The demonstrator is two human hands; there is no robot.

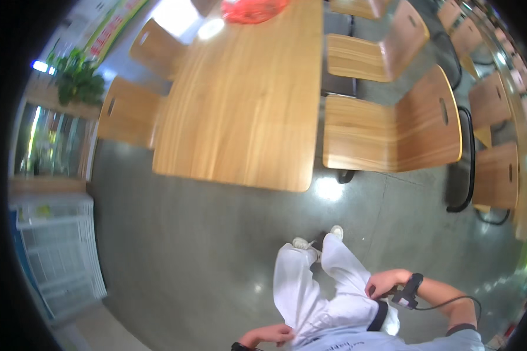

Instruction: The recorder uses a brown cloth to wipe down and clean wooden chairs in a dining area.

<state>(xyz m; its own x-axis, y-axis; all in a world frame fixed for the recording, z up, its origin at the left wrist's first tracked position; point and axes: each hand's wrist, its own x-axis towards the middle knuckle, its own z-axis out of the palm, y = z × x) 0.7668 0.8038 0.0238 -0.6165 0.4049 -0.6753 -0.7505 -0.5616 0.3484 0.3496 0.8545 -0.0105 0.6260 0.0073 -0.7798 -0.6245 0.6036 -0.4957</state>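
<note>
My left hand (279, 334) hangs at the bottom edge, fingers curled beside my white trousers (296, 285). Whether it pinches the cloth is not clear. Against the other thigh rests my right hand (380, 285), its fingers bent and partly hidden. A black device (406, 300) with a cable is strapped to that wrist. Below this hand are a black band (378, 316) and some white material (391, 321). Ahead of me stands a long wooden table (241, 109), out of reach of both hands. A red plastic bag (254, 9) lies at its far end.
Wooden chairs (360, 131) line the table's right side, with more chairs (129, 112) on its left. Another row of seats (494, 175) runs along the right. At left are a green plant (77, 79), a glass-fronted cabinet (48, 140) and a white rack (61, 254). The grey floor (193, 245) is shiny.
</note>
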